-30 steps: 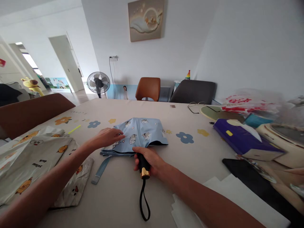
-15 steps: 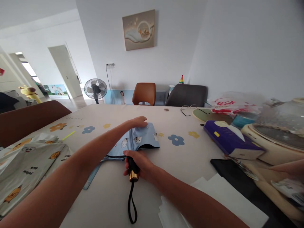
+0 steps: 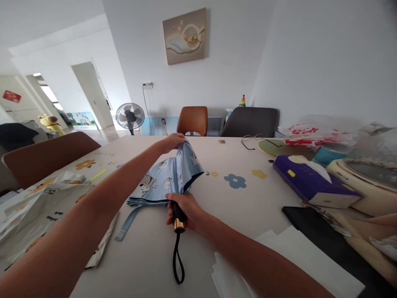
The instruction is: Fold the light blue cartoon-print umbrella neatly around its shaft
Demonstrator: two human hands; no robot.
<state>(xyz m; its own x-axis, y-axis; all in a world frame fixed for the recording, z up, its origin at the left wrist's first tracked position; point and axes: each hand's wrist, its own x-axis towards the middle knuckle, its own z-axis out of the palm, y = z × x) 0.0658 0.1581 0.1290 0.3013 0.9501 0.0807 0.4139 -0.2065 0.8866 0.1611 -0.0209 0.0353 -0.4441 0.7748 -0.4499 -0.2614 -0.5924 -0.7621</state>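
A light blue folding umbrella [image 3: 167, 179] with cartoon animal prints lies on the white table, its loose canopy fanned out to the left. My right hand [image 3: 186, 207] is wrapped round its black handle, which has a gold band and a black wrist loop [image 3: 179, 265] hanging toward me. At the far end of the canopy, my left hand [image 3: 175, 142] pinches a fold of the fabric and holds it raised off the table. A blue closure strap [image 3: 127, 225] sticks out below the canopy on the left.
A printed cloth bag [image 3: 58, 207] lies at the left. White paper sheets [image 3: 288, 256], a black flat item [image 3: 316, 231] and a purple tissue box [image 3: 310, 180] are on the right. Behind them stand glasses [image 3: 252, 140] and a cream pot [image 3: 356, 186]. Another person's hand [image 3: 383, 219] shows at the right edge.
My left hand has moved away from me and up, lifting the canopy fold with it. More of the canopy shows spread to the left. The right hand keeps its grip on the handle.
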